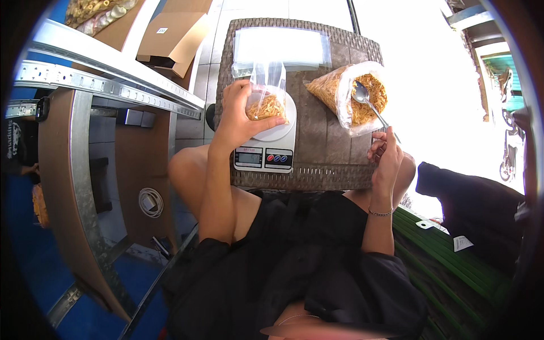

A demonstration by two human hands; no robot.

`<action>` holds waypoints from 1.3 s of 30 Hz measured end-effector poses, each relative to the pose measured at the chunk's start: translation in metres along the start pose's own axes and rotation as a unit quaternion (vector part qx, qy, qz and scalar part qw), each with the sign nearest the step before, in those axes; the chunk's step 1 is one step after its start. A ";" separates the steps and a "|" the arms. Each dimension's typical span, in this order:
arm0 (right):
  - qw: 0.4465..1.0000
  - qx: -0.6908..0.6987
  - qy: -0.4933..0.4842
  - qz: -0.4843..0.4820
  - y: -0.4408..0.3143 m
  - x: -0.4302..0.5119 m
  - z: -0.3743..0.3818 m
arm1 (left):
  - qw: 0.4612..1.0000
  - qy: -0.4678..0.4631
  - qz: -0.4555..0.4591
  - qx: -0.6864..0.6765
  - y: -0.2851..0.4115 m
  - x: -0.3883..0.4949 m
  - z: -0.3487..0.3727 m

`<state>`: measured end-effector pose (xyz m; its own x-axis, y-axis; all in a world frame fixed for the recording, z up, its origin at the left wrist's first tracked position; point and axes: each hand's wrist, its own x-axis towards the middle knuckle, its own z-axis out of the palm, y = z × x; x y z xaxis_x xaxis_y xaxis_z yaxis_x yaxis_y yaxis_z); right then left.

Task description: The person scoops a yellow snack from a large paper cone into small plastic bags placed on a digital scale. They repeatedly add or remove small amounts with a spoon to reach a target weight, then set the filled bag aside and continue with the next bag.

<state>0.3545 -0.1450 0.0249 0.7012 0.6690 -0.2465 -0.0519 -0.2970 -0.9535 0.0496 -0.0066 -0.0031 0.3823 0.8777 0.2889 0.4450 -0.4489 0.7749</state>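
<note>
My left hand [239,114] holds a small clear plastic bag [268,78] with golden shredded food [267,108] in its bottom. The bag rests on the round plate of a white digital kitchen scale [263,166]; the figures on its display are too faint to tell. To the right, a large clear plastic bag [345,95] of the same shreds lies on its side, its rim folded back. A metal spoon [361,94] leans in its mouth, bowl on the shreds. My right hand [386,155] is at the spoon's handle, thumb and fingers near its end; a firm grip is not plain.
Flat clear plastic bags [282,46] lie at the far side of the brown woven table [325,178]. Metal-framed shelving [80,170] with a coiled white cable [150,203] and a cardboard box [172,40] stand left. Dark cloth [471,212] lies on a green slatted seat [425,246] at right. Part of another person [19,144] shows far left.
</note>
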 end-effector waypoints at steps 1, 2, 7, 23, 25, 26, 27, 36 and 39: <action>1.000 0.006 -0.003 0.003 0.001 -0.001 0.000 | 1.000 -0.008 -0.004 0.002 -0.002 -0.001 0.000; 1.000 0.011 -0.006 0.004 0.002 -0.001 -0.001 | 1.000 -0.017 -0.011 0.002 -0.004 -0.002 0.000; 1.000 -0.004 -0.010 -0.023 0.000 0.000 -0.002 | 1.000 0.009 -0.014 -0.020 -0.012 -0.002 0.003; 0.915 -0.275 -0.273 0.111 -0.031 -0.023 0.000 | 0.933 0.240 -0.052 -0.264 -0.015 0.001 -0.027; 0.915 -0.274 -0.278 0.104 -0.031 -0.024 0.004 | 0.926 0.256 -0.061 -0.269 -0.014 0.002 -0.030; 0.914 -0.277 -0.280 0.103 -0.031 -0.024 0.006 | 0.919 0.269 -0.059 -0.284 -0.014 0.002 -0.030; 0.913 -0.276 -0.285 0.095 -0.030 -0.024 0.007 | 0.919 0.273 -0.059 -0.278 -0.014 0.003 -0.030; 0.907 -0.289 -0.293 0.085 -0.028 -0.028 0.014 | 0.916 0.265 -0.080 -0.289 -0.010 0.002 -0.032; 0.910 -0.283 -0.292 0.086 -0.027 -0.028 0.014 | 0.920 0.250 -0.084 -0.290 -0.011 0.002 -0.032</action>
<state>0.3259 -0.1461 0.0552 0.2116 0.7780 -0.5915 0.3644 -0.6244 -0.6909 0.0197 0.0050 0.0068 -0.1372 0.9592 0.2473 -0.0983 -0.2616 0.9602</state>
